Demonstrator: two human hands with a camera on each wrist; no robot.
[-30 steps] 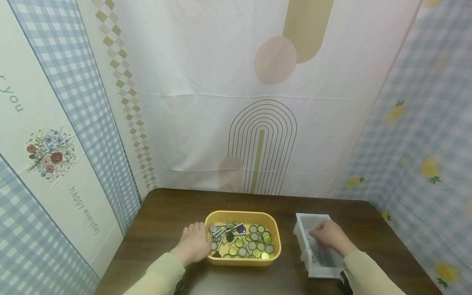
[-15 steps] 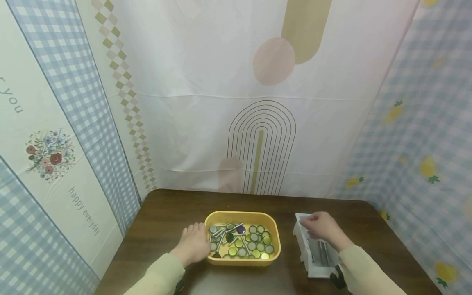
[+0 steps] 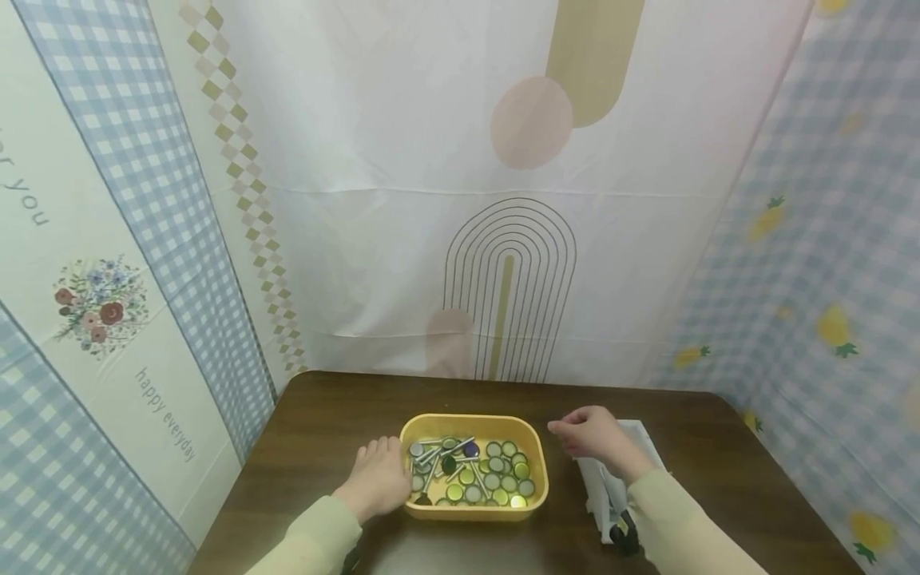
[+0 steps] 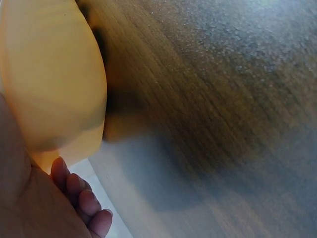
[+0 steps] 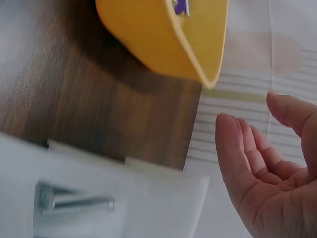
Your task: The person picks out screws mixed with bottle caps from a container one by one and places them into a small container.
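A yellow plastic basin [image 3: 477, 513] stands mid-table, holding many bottle caps [image 3: 509, 483] and several slim silver metal rods [image 3: 479, 481]. My left hand [image 3: 376, 477] rests against the basin's left rim with its fingers extended. In the left wrist view, fingertips [image 4: 89, 202] show beside the yellow wall. My right hand [image 3: 593, 435] is in the air between the basin and a white tray [image 3: 596, 489]. Thumb and index finger stand apart with nothing between them in the right wrist view. Inside the tray lie silver metal rods [image 5: 79, 203], mostly hidden by my arm in the head view.
Both basin and tray stand on a dark brown wooden table [image 3: 338, 407]. Behind it hangs a white patterned cloth [image 3: 374, 263], and blue checked cloth [image 3: 776, 279] covers the right side. A dark purple cap [image 3: 471, 450] lies among the rods.
My right hand has risen out of the white tray and moved left toward the basin. The left hand has stayed at the basin's rim.
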